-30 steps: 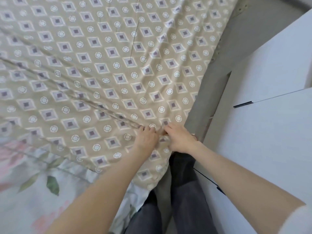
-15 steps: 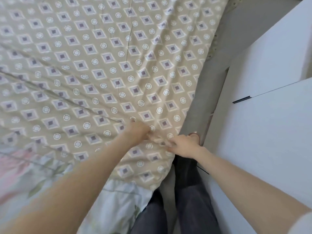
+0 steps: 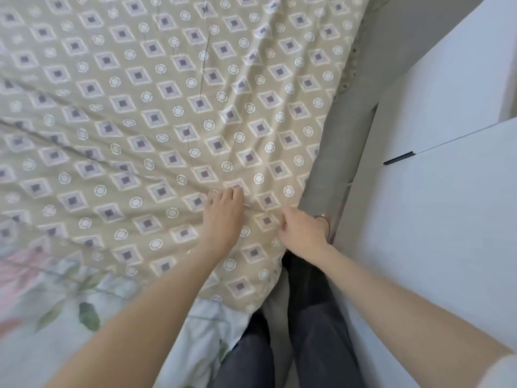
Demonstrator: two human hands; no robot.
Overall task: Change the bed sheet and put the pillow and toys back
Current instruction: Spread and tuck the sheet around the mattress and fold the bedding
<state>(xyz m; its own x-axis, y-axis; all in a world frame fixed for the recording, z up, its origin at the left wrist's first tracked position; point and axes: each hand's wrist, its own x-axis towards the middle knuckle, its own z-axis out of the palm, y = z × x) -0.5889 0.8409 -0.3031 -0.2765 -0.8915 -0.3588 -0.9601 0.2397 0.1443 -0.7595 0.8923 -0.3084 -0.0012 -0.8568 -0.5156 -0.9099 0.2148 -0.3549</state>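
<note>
A beige bed sheet [image 3: 173, 113] with purple diamonds and white rings covers most of the bed. Under its near edge a pale floral sheet [image 3: 56, 298] shows at the lower left. My left hand [image 3: 222, 217] lies palm down on the beige sheet near its front right corner, fingers spread and fairly straight. My right hand [image 3: 302, 232] is just to its right at the bed's edge, fingers curled and pinching the beige sheet's edge. No pillow or toys are in view.
A grey bed frame side [image 3: 333, 163] runs along the right edge of the mattress. White cabinet doors [image 3: 447, 191] with a black handle [image 3: 398, 158] stand close on the right. My legs in dark trousers [image 3: 305, 331] fill the narrow gap.
My hands were together gripping the sheet's corner; my left hand has since let go and slid up onto the sheet, flat. The right hand stays at the edge.
</note>
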